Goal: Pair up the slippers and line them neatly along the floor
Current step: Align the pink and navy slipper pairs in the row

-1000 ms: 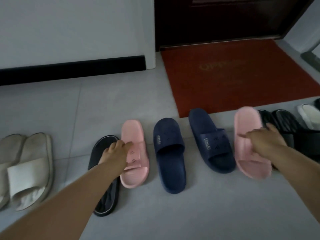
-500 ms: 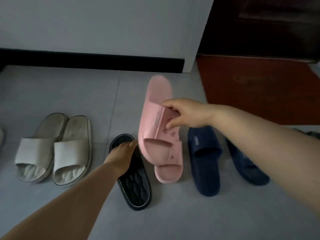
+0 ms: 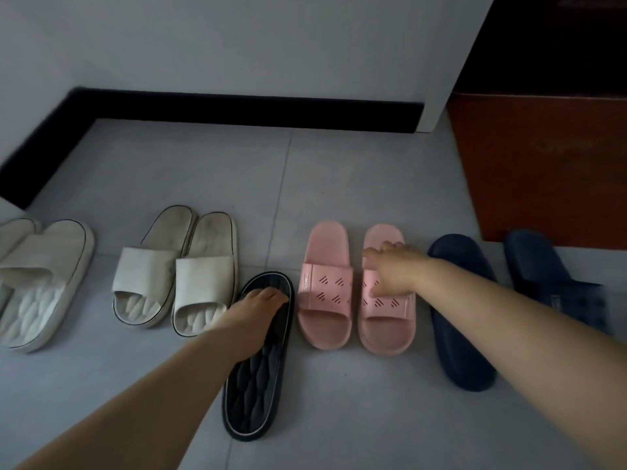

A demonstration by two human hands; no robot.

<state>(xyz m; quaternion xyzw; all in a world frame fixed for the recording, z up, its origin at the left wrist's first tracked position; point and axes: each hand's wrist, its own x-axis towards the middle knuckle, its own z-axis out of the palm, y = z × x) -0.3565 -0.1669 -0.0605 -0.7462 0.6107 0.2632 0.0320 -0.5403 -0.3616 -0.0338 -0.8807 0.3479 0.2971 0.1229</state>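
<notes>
The second pink slipper (image 3: 383, 293), in the air half a second ago, now lies on the grey tiled floor (image 3: 339, 184) just beside its mate (image 3: 325, 286). The right hand (image 3: 393, 271) rests on its strap, fingers loosely spread. The left hand (image 3: 252, 310) grips the black slipper (image 3: 258, 374), which sits beside the cream pair (image 3: 176, 269).

I see a dim, flat-lit scene with a cool grey cast; no clear light source shows. Soft, faint shadows sit under the slippers on the pale grey tiled floor (image 3: 339, 184). The black skirting board (image 3: 244, 111) bends at the left, a wide-angle curve. The far-right dark blue rubber slipper (image 3: 556, 283) is smeared by motion blur. No glare shows anywhere.
</notes>
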